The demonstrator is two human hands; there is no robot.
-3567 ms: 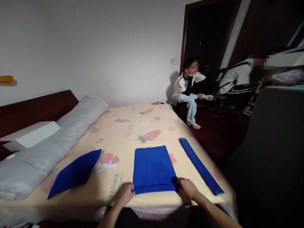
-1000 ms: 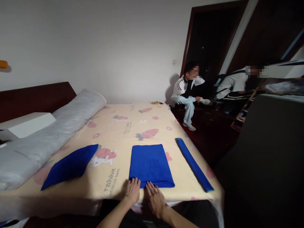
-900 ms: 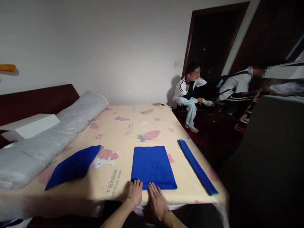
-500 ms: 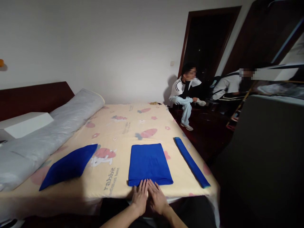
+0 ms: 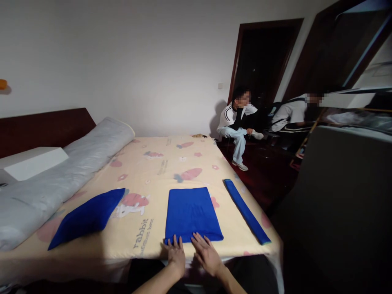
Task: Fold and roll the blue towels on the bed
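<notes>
Wider-set hands (image 5: 177, 257) (image 5: 208, 256), patterned bed (image 5: 157, 185), apparently reddish floor (image 5: 260, 163)

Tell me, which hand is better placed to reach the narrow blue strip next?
Right, I judge: the right hand lies nearer the narrow blue strip, while the left hand is farther off, with the right one between.

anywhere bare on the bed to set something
Bare sheet lies between the pointed blue cloth and folded blue cloth, and beyond them toward the wall. Crowded: the folded cloth's near edge, under left hand and right hand.
</notes>
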